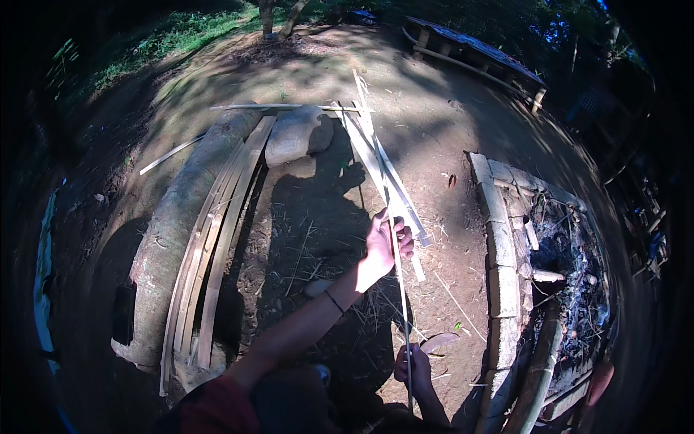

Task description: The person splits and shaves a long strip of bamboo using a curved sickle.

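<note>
1. Skinny pale strip (403, 304) runs near to far, slightly right of the middle.
2. Left hand (384, 244) is farther up, fingers curled round it.
3. Right hand (415, 369)'s nearer, wrapped on a curved knife (437, 341), blade poking right.

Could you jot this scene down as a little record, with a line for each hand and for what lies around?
Left hand: closed around a long, thin, pale strip of wood or bamboo
Right hand: nearer the body, holding a curved-bladed metal knife beside the strip
Left side: long, round, grey-brown log, with flat, pale, woody slats alongside
Far end: smooth grey boulder near the log
Right side: fire pit edged with pale rectangular blocks
Ground: sun-patched brown earth
</note>
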Available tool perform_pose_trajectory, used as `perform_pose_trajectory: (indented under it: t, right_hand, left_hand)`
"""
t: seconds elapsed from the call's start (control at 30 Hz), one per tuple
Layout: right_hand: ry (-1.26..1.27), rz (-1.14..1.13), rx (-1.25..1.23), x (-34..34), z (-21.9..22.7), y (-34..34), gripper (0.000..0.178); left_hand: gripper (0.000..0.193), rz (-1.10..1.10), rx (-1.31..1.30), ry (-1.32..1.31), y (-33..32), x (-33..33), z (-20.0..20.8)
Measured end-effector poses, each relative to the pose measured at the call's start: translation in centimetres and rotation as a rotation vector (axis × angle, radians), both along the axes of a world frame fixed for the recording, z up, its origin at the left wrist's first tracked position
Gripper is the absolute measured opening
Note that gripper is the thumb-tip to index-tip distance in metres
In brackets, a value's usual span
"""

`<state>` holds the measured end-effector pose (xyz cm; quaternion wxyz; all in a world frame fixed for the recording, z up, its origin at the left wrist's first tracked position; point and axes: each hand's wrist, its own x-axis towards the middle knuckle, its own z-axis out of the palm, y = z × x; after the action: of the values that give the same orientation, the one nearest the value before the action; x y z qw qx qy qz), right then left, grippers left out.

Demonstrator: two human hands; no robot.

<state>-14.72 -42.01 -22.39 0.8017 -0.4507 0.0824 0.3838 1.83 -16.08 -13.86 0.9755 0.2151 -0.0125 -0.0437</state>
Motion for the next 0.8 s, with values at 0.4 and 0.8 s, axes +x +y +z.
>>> perform_pose_trajectory:
  t: [0.4,0.8]
  right_hand:
    - [-0.886,-0.049,-0.763,1.1,-0.2,-1.6,0.026]
    - [-1.163,0.034,-0.968,0.9,-4.1,-7.9,0.027]
  left_hand:
    - [0.086,-0.009,0.411,0.254,10.1,1.1,-4.1]
    - [0.101,0.398,0.525,0.375,21.7,6.3,-1.9]
